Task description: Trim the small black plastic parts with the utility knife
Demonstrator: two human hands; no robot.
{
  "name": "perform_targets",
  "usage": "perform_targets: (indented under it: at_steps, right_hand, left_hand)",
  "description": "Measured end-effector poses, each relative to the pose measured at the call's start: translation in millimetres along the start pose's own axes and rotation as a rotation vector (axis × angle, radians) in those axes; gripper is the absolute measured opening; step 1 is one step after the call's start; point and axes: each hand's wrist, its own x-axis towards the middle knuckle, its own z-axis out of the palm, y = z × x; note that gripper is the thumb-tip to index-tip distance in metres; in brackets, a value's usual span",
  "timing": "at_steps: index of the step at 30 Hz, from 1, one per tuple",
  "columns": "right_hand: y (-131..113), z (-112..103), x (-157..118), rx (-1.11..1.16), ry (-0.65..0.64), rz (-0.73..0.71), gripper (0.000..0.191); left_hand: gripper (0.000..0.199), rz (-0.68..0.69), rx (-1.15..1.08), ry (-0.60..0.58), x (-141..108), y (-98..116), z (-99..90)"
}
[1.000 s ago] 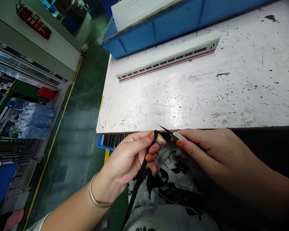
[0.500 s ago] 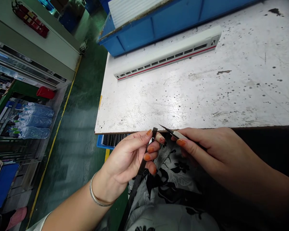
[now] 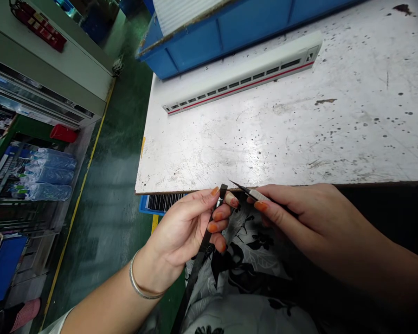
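Observation:
Between the thumb and fingers of my left hand [image 3: 191,222] is a long flat black strip [image 3: 205,241]. Its short upper end sticks out past the thumb near the table edge, and the rest hangs down over my lap. My right hand [image 3: 309,222] is closed around a pair of tweezers [image 3: 252,192] with a pale grip. The dark pointed tips face left, close to the strip's upper end but apart from it. On the table beyond both hands lies a white model train car body [image 3: 243,76] with a red stripe and a row of windows.
The white worktable [image 3: 264,139] has chipped, spotted paint. A blue crate [image 3: 202,44] holding a white ribbed sheet stands at its back. Below the table's left front edge is a blue tray [image 3: 144,206] with dark strips. Shelving with wrapped bottles [image 3: 52,174] stands across the green floor.
The view has shifted very slightly. Both hands, the black strip and the tweezers hold nearly the same positions.

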Motion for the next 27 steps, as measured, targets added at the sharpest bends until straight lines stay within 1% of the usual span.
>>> perform_targets:
  at_steps: [4, 9, 12, 14, 16, 18, 23, 27]
  right_hand:
    - [1, 1, 1, -0.004, -0.008, 0.005, 0.033]
    - [2, 3, 0, -0.048, 0.006, -0.011, 0.031]
    - [1, 4, -3, -0.102, 0.043, -0.052, 0.025]
    - [0, 6, -5, -0.142, 0.096, -0.082, 0.024]
    - [1, 8, -8, -0.181, 0.153, -0.112, 0.030]
    - [2, 10, -11, -0.221, 0.158, -0.147, 0.039]
    - [9, 15, -16, -0.324, 0.048, -0.199, 0.064]
    - [13, 17, -18, -0.377, 0.023, -0.213, 0.069]
  left_hand:
    - [0.033, 0.012, 0.018, 0.015, 1, 0, -1.2]
    - [0.031, 0.051, 0.112, 0.031, 3, -1, -2.0]
    - [0.031, 0.071, 0.202, 0.072, 4, -3, -2.1]
    - [0.032, 0.086, 0.262, 0.114, 7, -6, -3.2]
    - [0.029, 0.101, 0.308, 0.156, 10, -10, -5.6]
    - [0.025, 0.106, 0.333, 0.184, 13, -14, -8.6]
    - [0.024, 0.131, 0.371, 0.226, 19, -22, -12.6]
    - [0.025, 0.176, 0.365, 0.302, 22, -30, -11.2]
